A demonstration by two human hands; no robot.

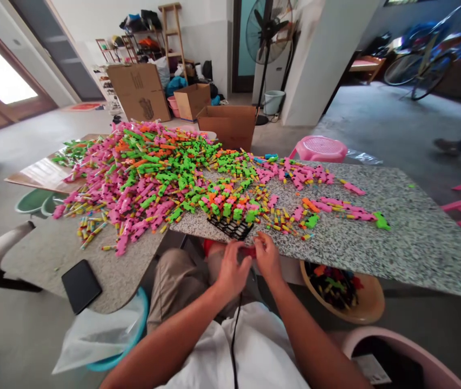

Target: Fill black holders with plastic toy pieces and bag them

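On my far left a green tub (27,201) sits low on the floor by the end of the tables. Next I see a flat black tablet (81,286) lying on the near corner of the gray table (35,256), and just below it a clear bag (100,335) hangs over a blue tub (144,310). A few short striped sticks (90,229) lie near the big pile of toys (141,178) – pink, green and orange ones, all heaped up. Behind the pile there is an open brown box (228,127). In the middle, at the edge of the speckled table (416,227), is a black rack (230,228), with rows of toys standing up at its back side. My left hand (232,267) is just in front of the rack, its fingers bent and its thumb held apart from them. A small dark red thing (248,252) shows between the two hands – I cannot tell if either one pinches it. My right hand (268,259) is close beside, its fingers bent in toward the left one. Farther right, pink toys lie in lines on the speckled table, a pink stool (321,148) stands behind it, and a tan bowl (370,315) full of bits sits below.
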